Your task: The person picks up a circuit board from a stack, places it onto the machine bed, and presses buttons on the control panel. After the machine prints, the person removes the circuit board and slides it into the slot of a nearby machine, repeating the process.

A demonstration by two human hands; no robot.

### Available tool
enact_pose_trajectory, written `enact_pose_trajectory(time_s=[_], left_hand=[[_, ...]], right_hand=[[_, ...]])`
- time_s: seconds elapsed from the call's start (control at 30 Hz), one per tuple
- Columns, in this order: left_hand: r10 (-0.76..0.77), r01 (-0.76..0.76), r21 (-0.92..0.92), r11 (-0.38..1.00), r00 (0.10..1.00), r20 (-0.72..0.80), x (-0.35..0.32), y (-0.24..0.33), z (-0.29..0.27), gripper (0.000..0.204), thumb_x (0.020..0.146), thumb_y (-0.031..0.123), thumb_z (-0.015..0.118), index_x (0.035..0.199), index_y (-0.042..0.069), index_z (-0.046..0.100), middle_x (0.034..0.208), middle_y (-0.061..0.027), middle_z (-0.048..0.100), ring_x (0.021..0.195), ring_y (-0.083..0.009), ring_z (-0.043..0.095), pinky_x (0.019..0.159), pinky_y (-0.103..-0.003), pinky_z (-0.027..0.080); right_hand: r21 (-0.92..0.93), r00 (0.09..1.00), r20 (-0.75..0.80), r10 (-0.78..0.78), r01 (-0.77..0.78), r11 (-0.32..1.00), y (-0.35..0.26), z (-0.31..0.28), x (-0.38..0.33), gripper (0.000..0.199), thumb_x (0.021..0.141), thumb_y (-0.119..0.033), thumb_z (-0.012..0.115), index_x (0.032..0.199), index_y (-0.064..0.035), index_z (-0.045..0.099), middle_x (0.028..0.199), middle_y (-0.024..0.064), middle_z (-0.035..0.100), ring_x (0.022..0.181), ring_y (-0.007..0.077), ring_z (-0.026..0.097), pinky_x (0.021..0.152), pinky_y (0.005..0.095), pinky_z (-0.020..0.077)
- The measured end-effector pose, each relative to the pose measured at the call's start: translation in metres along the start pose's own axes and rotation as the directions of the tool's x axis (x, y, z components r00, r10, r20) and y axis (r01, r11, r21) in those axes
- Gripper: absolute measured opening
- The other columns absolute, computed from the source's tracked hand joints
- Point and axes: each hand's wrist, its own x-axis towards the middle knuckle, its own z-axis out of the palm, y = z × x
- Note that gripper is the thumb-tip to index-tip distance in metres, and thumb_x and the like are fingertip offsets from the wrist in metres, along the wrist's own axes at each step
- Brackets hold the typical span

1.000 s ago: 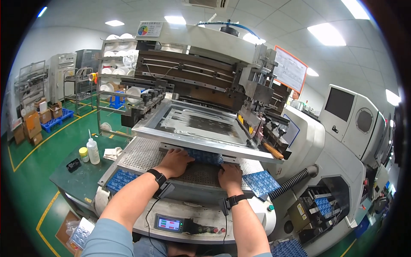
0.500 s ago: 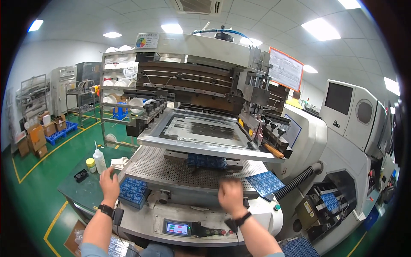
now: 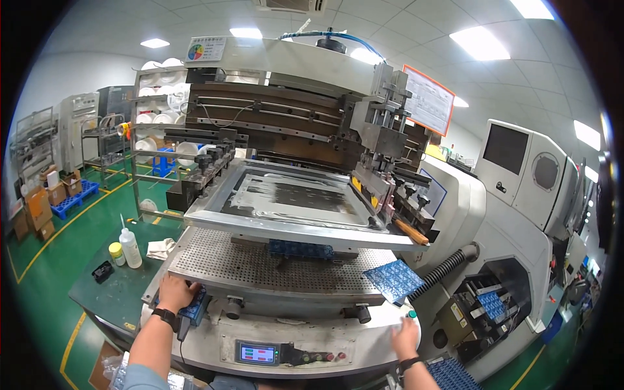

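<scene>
Blue panel work sits within a big printing machine that rises behind the perforated table, the landmark for all places below. Over the table's rear part stands the metal screen frame, grey paste streaked across its mesh. That panel lies at the table's rear middle, partly hidden beneath the frame's front rail. A loose panel lies at the table's right front corner, jutting past the edge. At the table's left front end is a stack of panels, with the left hand bent over it; whether its fingers grip one, I cannot tell. The right hand is in front of the table's right end, nothing visible in it, its finger spread lost to blur. Smallest is the green button, just beyond those fingers; contact is unclear.

The step in hand looks like working the button while attending to the stack. I judge the next move calls for one firm fingertip on the button, both hands clear of the frame.
</scene>
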Motion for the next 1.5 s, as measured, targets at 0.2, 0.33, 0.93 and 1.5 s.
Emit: enact_pose_trajectory(time_s=[0.2,0.33,0.93,1.5], left_hand=[[0.087,-0.090,-0.025,0.996,0.991,-0.106,0.003,0.013,-0.001,0.045,0.078,0.038,0.076,0.112,0.009,0.070,0.114,-0.0168,0.068,0.110,-0.0387,0.060,0.093,-0.048,0.048],[0.110,-0.114,-0.030,0.993,0.988,-0.105,-0.003,0.009,-0.002,0.038,0.075,0.031,0.079,0.103,0.007,0.072,0.108,-0.0182,0.070,0.102,-0.0400,0.064,0.088,-0.049,0.052],[0.205,-0.208,-0.012,0.978,0.971,-0.125,0.028,0.007,-0.042,0.040,0.079,0.025,0.076,0.112,0.004,0.066,0.110,-0.0207,0.067,0.106,-0.0412,0.060,0.092,-0.049,0.048],[0.033,-0.043,0.085,0.995,0.993,0.115,0.081,0.021,-0.126,0.055,0.086,0.040,0.072,0.121,-0.002,0.061,0.119,-0.0258,0.063,0.113,-0.0422,0.058,0.100,-0.047,0.045]], right_hand=[[-0.136,0.865,0.097,0.492,-0.479,0.867,0.070,-0.009,0.057,0.076,0.092,-0.043,0.063,0.150,-0.0012,0.035,0.157,0.0205,0.033,0.138,0.0415,0.040,0.113,0.0488,0.0351],[-0.144,0.751,0.264,0.605,-0.590,0.795,0.058,0.022,0.046,0.079,0.092,-0.051,0.058,0.154,-0.0110,0.032,0.160,0.0159,0.031,0.137,0.0422,0.042,0.111,0.0499,0.0373],[-0.170,0.825,0.113,0.554,-0.533,0.829,0.017,-0.039,0.026,0.083,0.093,-0.054,0.054,0.155,-0.0058,0.028,0.161,0.0152,0.029,0.139,0.0418,0.035,0.115,0.0547,0.0265],[-0.208,0.775,0.226,0.591,-0.554,0.806,-0.022,-0.133,0.024,0.092,0.091,-0.055,0.059,0.158,-0.0046,0.020,0.166,0.0155,0.013,0.147,0.0484,0.018,0.118,0.0559,0.0217]])
